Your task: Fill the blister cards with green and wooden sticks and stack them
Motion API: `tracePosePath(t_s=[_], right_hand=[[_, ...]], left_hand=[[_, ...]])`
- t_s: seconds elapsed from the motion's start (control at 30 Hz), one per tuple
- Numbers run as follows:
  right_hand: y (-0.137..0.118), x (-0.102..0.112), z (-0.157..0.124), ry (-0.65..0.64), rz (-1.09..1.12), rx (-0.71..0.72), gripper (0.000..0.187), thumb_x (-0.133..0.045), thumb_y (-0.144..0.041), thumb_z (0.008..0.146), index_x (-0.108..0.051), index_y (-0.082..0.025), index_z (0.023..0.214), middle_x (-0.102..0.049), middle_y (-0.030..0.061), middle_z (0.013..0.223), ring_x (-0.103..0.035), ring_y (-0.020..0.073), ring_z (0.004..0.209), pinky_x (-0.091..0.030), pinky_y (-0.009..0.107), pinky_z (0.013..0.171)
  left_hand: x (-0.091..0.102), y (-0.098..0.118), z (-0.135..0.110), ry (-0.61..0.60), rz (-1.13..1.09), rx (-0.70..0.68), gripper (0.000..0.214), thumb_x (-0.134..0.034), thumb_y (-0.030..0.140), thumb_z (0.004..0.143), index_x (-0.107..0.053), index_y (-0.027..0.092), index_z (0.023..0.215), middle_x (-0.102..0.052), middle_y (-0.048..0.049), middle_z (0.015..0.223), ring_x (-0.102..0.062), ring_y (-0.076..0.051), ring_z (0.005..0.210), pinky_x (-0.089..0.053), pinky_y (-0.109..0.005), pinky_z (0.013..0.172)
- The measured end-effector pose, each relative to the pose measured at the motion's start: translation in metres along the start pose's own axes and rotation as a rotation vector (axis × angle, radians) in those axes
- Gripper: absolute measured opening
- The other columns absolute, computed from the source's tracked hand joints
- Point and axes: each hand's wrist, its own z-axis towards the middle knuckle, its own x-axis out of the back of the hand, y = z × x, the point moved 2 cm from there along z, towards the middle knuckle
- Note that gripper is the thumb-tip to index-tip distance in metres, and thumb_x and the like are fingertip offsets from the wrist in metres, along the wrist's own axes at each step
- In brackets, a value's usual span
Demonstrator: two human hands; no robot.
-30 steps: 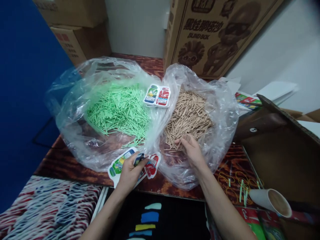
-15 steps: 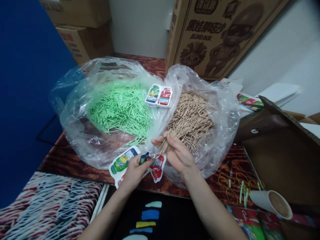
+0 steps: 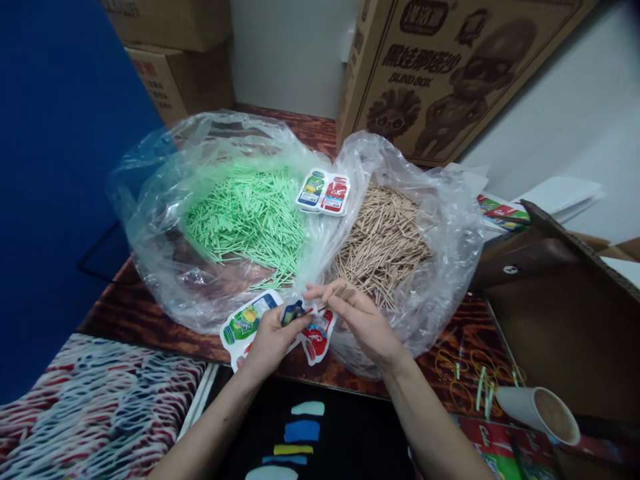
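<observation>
My left hand point(image 3: 274, 341) is closed on a small bottle-shaped packet point(image 3: 316, 339) with a red cola print, its blue-and-green part folded by my thumb. Beneath that hand lies a larger bottle-shaped sheet point(image 3: 246, 323) with a green lemon print. My right hand point(image 3: 357, 317) pinches a few short brown sticks point(image 3: 344, 291), its fingertips close to the packet's edge. Just beyond it, a heap of brown sticks point(image 3: 385, 240) rests in a clear plastic bag point(image 3: 450, 233). A heap of light green sticks point(image 3: 250, 220) fills another clear bag point(image 3: 150, 227) on the left.
A pair of printed packets point(image 3: 323, 193) sits between the bags. At right are rubber bands point(image 3: 460, 397), a paper cup point(image 3: 520, 407) on its side and an open carton point(image 3: 550, 320). A tall cardboard box point(image 3: 425, 80) stands behind. Striped netting point(image 3: 100, 413) is at lower left.
My right hand has turned and lowered with the brown sticks, coming nearer the packet in my left hand. The left hand has barely moved. The whole view has shifted slightly.
</observation>
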Motion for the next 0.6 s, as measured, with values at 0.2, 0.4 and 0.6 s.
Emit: tracePosePath(t_s=[0.2, 0.4, 0.6], right_hand=[[-0.008, -0.003, -0.001, -0.02, -0.158, -0.014, 0.015, -0.055, -0.035, 0.09, -0.063, -0.022, 0.093, -0.067, 0.0047, 0.109, -0.06, 0.0188, 0.104, -0.047, 0.033, 0.091], [-0.018, -0.006, 0.006, -0.026, -0.301, -0.001, 0.019, -0.054, -0.034, 0.091, -0.067, -0.021, 0.095, -0.067, 0.0028, 0.098, -0.061, 0.0164, 0.09, -0.049, 0.029, 0.083], [-0.022, -0.009, 0.003, 0.013, -0.259, 0.13, 0.028, -0.054, -0.029, 0.091, -0.053, -0.027, 0.119, -0.061, 0.0051, 0.122, -0.055, 0.0205, 0.114, -0.045, 0.036, 0.095]], left_hand=[[0.009, 0.002, 0.002, 0.069, -0.077, -0.043, 0.018, -0.074, 0.031, 0.071, -0.067, 0.015, 0.077, -0.065, 0.0014, 0.068, -0.055, -0.012, 0.06, -0.045, -0.023, 0.061], [0.016, 0.009, 0.004, 0.063, -0.126, -0.102, 0.018, -0.071, 0.032, 0.075, -0.069, 0.015, 0.079, -0.07, -0.0011, 0.076, -0.061, -0.015, 0.07, -0.048, -0.026, 0.069], [0.021, 0.008, 0.005, 0.117, -0.179, -0.114, 0.018, -0.07, 0.034, 0.076, -0.069, 0.017, 0.084, -0.071, -0.0006, 0.08, -0.063, -0.016, 0.074, -0.049, -0.028, 0.074]])
